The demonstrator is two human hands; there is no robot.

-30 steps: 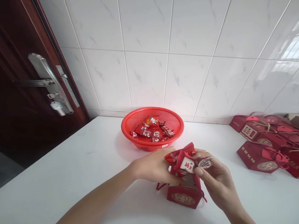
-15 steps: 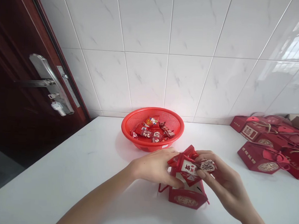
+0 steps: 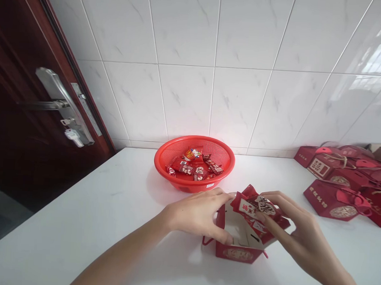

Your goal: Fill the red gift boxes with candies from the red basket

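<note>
My left hand [image 3: 202,216] grips the left side of a small red gift box [image 3: 238,253], with its thumb by the near rim. The box stands with its top open, and its pale inside shows. Over the right part of that opening, my right hand [image 3: 288,226] is closed on several red-wrapped candies [image 3: 254,208] with white printed labels. A thin red cord [image 3: 207,240] sticks out at the box's left side. The fingertips behind the candies are partly hidden.
A red mesh basket [image 3: 160,162] with wrapped candies [image 3: 195,164] stands near the tiled wall [image 3: 183,103]. Several closed red gift boxes [image 3: 332,198] are grouped at the right. A dark wooden door [image 3: 14,63] with keys in its lock is at the left of the white table [image 3: 109,197].
My right hand has moved slightly right with the candies, uncovering more of the box's inside. My left hand stays at the box. The basket has not moved.
</note>
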